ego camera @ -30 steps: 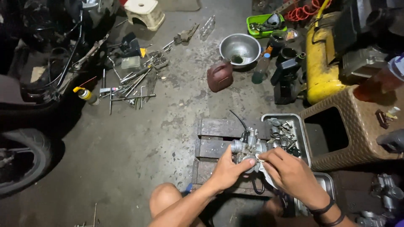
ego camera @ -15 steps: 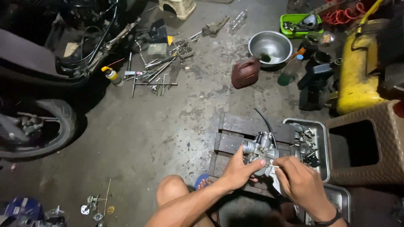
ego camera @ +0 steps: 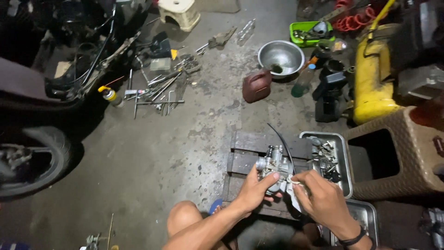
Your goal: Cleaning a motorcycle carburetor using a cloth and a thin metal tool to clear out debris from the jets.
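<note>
Your left hand (ego camera: 252, 189) closes around the carburetor (ego camera: 274, 167), holding it just above the dark wooden pallet (ego camera: 245, 155); your right hand (ego camera: 320, 199) pinches a pale rag (ego camera: 293, 192) against the carburetor's side; a metal tray (ego camera: 341, 153) of small parts sits just beside them.
</note>
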